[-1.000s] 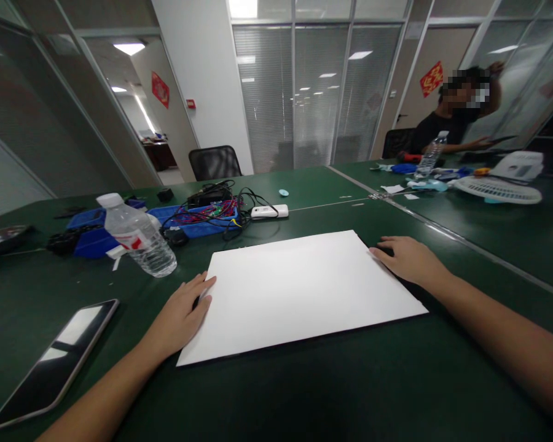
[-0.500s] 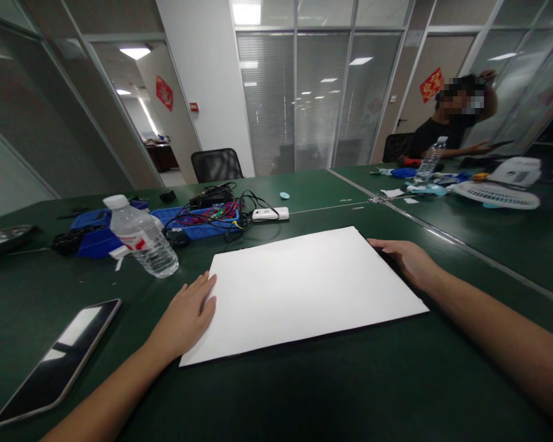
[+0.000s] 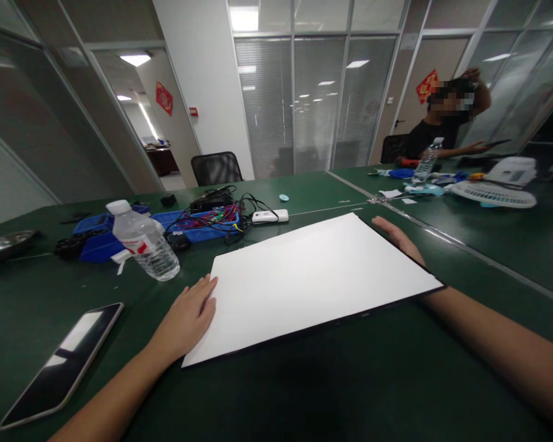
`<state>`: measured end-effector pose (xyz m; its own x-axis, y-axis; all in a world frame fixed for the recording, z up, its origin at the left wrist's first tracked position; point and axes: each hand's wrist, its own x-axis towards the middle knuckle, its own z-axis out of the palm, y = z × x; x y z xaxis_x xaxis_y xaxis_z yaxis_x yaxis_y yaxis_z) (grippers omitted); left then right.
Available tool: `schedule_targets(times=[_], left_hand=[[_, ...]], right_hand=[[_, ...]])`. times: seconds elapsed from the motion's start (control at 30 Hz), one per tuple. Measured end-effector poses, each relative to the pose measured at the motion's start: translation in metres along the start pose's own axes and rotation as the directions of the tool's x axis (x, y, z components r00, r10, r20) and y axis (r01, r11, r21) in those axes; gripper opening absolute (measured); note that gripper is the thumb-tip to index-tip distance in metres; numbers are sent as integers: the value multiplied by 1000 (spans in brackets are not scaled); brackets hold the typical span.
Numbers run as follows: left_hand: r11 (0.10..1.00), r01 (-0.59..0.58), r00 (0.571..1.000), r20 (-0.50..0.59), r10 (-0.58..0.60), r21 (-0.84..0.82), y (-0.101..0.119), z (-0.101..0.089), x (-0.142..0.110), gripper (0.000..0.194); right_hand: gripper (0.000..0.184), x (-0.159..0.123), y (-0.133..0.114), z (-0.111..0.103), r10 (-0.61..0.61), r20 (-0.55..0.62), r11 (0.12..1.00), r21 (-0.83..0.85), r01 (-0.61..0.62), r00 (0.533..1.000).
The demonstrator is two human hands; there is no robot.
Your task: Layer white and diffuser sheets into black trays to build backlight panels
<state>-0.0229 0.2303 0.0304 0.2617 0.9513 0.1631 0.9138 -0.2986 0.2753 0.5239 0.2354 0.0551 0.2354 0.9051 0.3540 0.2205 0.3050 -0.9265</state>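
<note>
A thin white rectangular board with black edges lies in front of me on the green table. It is tilted, its right side higher than its left. My left hand lies along the left edge, fingers stretched out and the tips touching the board. At the right edge, my right hand holds the board up from beneath. Its fingertips show past the far right side, while the thumb and palm are hidden under the board.
A phone lies left of my left arm, with a water bottle beyond it. Behind the board stand blue trays of tangled wires and a white power strip. A white fan and a seated person are at far right.
The right side of the board has risen, and my right hand has moved farther underneath it. My left hand stays at the left edge. The view has shifted slightly.
</note>
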Motion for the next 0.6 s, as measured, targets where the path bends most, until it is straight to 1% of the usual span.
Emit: schedule_targets(times=[0.03, 0.1, 0.17, 0.27, 0.37, 0.43, 0.5, 0.53, 0.6], left_hand=[[999, 21, 1000, 6, -21, -29, 0, -2, 1, 73], [990, 79, 997, 16, -78, -118, -1, -6, 2, 75], [963, 135, 991, 25, -133, -235, -3, -12, 3, 72], [898, 163, 986, 25, -167, -408, -8, -17, 4, 61], [843, 132, 990, 29, -137, -522, -11, -17, 2, 59], [847, 94, 994, 10, -104, -523, -10, -14, 0, 66], [880, 55, 995, -44, -86, -472, -7, -11, -1, 76], [896, 37, 994, -75, -78, -442, -6, -9, -2, 77], [916, -4, 991, -126, -50, -401, -4, -7, -1, 71]], right_hand=[[63, -1, 0, 1, -95, -7, 989, -114, 94, 995], [39, -2, 0, 1, -218, -2, 957, -197, 213, 976], [25, -4, -2, -1, -237, 21, 953, -188, 237, 971], [18, -5, 1, -5, -165, -13, 982, -92, 163, 986], [17, 1, 12, -12, -125, -29, 991, 41, 127, 992], [19, 7, 22, -17, -93, -20, 988, 125, 94, 995], [22, 12, 29, -21, -29, -20, 984, 176, 32, 999], [22, 13, 31, -23, -2, -20, 982, 188, 6, 1000], [22, 15, 31, -24, 24, -14, 982, 189, -21, 1000]])
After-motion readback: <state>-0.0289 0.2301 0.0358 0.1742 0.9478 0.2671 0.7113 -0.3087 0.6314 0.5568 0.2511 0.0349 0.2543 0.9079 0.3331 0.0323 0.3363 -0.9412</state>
